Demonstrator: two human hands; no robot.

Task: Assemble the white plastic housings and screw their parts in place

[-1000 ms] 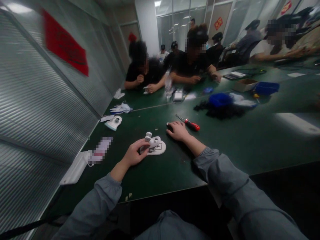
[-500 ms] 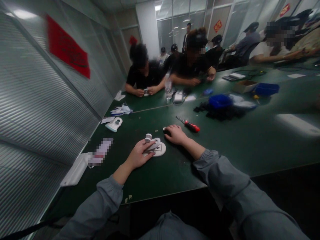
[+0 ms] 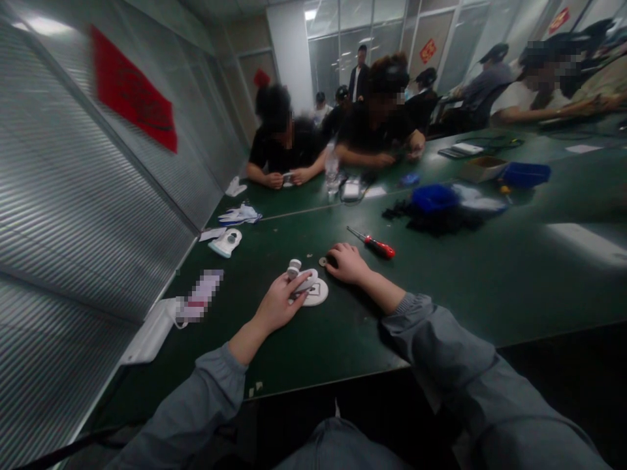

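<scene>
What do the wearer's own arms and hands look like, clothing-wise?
Loose, wrinkled grey sleeves on both arms: left sleeve, right sleeve. Each ends short of the wrist; the right cuff is visibly gathered. The left hand and right hand are ungloved. No markings or cables can be made out on either sleeve.

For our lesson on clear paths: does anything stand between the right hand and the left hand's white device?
Only a small disc, lying by the right hand; nothing else visible stands before the white device.
</scene>
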